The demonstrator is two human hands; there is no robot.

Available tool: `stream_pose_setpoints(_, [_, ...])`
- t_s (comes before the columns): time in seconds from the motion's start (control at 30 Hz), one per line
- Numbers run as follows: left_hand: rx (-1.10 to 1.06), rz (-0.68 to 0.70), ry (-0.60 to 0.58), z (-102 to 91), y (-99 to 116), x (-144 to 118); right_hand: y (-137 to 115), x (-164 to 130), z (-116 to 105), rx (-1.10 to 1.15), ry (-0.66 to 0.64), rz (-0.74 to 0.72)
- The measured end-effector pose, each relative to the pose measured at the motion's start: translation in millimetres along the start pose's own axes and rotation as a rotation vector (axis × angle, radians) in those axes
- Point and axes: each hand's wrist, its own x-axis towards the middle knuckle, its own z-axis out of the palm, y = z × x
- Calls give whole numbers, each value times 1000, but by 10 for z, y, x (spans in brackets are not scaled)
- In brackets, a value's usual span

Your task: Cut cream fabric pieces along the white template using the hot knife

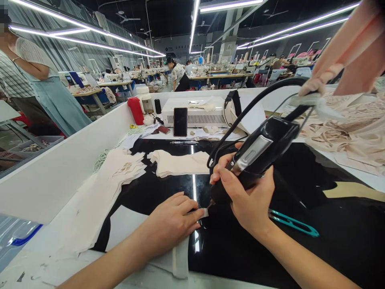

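My right hand (249, 196) is closed around a black handheld tool (255, 150) with a silver panel and a thick black cable. Its thin metal tip points down and left, close to the end of a pale fabric strip (205, 212). My left hand (171, 220) lies on that fabric with its fingers stretched out, pressing it against the glossy black board (228, 249). Under and below this hand spreads more pale fabric (180, 259). Just right of my right wrist lies a pair of teal thread snips (294, 222), partly hidden by the wrist.
Stacks of cream fabric pieces (99, 192) lie at left, with another stack (180, 162) behind my hands. A white machine box (195, 110), a phone (180, 121) and a red bottle (136, 110) stand at the back. Peach cloth (351, 52) hangs at upper right. People (45, 76) stand beyond the white partition.
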Motion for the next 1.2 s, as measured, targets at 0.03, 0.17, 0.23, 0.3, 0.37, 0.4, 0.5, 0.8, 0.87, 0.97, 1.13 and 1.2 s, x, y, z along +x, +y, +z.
stream_pose_setpoints(0.03, [0, 3, -3, 0, -1, 1, 5, 0, -1, 4, 3, -1])
stream_pose_setpoints(0.17, [2, 8, -16, 2, -6, 2, 18, -6, -2, 12, 9, 3])
stream_pose_setpoints(0.23, [8, 10, -23, 5, -7, 1, 14, -7, -1, 8, 11, 8])
stream_pose_setpoints(0.3, [13, 15, -27, 9, -6, 0, 5, -5, 1, -3, 10, 13])
stream_pose_setpoints(0.37, [16, 18, -24, 11, -4, 1, -8, 1, 2, -14, 11, 12])
stream_pose_setpoints(0.4, [17, 19, -21, 11, -2, 2, -14, 5, 3, -17, 10, 9])
stream_pose_setpoints(0.5, [18, 24, -14, 3, 2, 8, -27, 19, 6, -17, 3, -1])
stream_pose_setpoints(0.8, [15, 28, -4, -5, 9, -8, -27, 26, 22, 51, 17, 37])
stream_pose_setpoints(0.87, [24, 31, -6, 2, 3, -17, -27, 24, 22, 50, 15, 35])
stream_pose_setpoints(0.97, [40, 34, -13, 9, -3, -23, -24, 22, 20, 56, 15, 36])
stream_pose_setpoints(1.13, [25, 27, -12, 4, 3, -6, -18, 13, 14, 68, 7, 47])
stream_pose_setpoints(1.2, [21, 27, -5, 6, 4, 2, -19, 10, 15, 64, 1, 43])
